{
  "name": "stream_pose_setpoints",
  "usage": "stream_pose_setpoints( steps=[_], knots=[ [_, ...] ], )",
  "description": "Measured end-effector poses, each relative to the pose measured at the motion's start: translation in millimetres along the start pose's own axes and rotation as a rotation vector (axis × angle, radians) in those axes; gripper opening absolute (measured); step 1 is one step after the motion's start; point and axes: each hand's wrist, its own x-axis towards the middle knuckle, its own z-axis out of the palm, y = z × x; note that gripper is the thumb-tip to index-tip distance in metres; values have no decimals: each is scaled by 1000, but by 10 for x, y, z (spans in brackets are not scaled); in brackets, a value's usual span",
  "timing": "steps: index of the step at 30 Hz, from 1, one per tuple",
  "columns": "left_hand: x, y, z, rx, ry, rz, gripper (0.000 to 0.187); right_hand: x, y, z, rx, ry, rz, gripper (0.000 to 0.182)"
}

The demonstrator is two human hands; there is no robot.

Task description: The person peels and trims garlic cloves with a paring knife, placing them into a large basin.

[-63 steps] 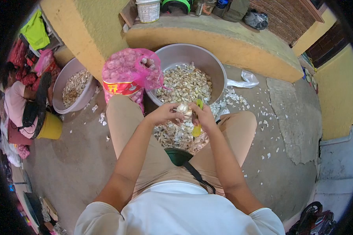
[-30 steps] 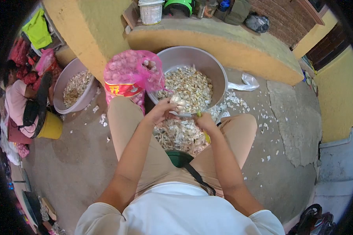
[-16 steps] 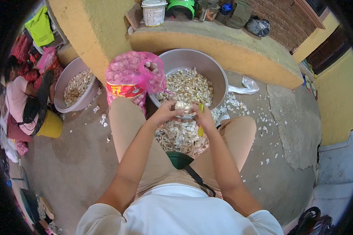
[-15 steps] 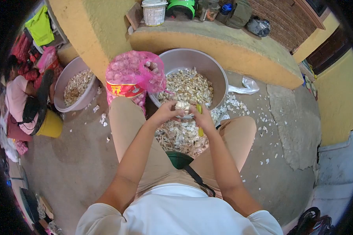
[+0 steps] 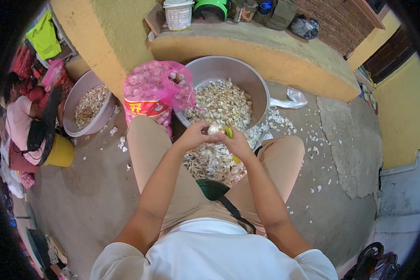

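Note:
My left hand (image 5: 195,136) is closed on a whitish garlic bulb (image 5: 214,129), over the near rim of a large grey basin (image 5: 264,86). My right hand (image 5: 240,144) meets the bulb from the other side, its fingers wrapped round a slim yellow tool (image 5: 228,132). The tool shows above and below the fist; the rest is hidden by fingers. Loose garlic cloves (image 5: 224,100) cover the basin's bottom. Below my hands, between my knees, lies a heap of papery garlic skins (image 5: 205,161). A pink net bag (image 5: 147,81) of garlic bulbs stands left of the basin.
At the left, a person (image 5: 21,121) sits beside a second basin (image 5: 108,112) of garlic and a yellow bucket (image 5: 60,151). A raised ledge (image 5: 252,49) behind the basin carries a white bucket (image 5: 178,15) and bags. Skin scraps and a silvery plastic sheet (image 5: 294,99) lie to the right.
My right hand has turned and come closer to my left, so the yellow tool now shows nearer the garlic bulb. The bulb stays in my left hand; the view has shifted slightly.

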Motion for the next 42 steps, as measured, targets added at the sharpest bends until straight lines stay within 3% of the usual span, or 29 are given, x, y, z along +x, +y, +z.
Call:
stream_pose_setpoints(
  steps=[4, 22, 24, 31, 36, 39, 42],
  knots=[
    [-55, 79, -1, -110, -36, -50, 39, -10, 7, -33, 106, -81, -87, 31],
    [-119, 140, -62, -369, -227, -26, 30, -98, 52, -104, 358, -298, 17, 19],
    [-107, 105, -127, -416, -217, -40, 30, -127, 7, -144, 504, -285, 71, 14],
    [-115, 181, -76, -836, -236, -59, 29, -86, -27, -141, 838, -188, 80, 20],
    [-65, 15, -126, -1165, -137, -80, 28, -49, 0, -135, 882, -182, 93, 21],
    [-57, 58, -119, -1109, -36, -24, 24, -33, 8, -112, 835, -150, 102, 18],
    [-21, 32, -51, -785, 10, -143, 23, -9, 30, -53, 734, -110, 90, 17]
  ],
)
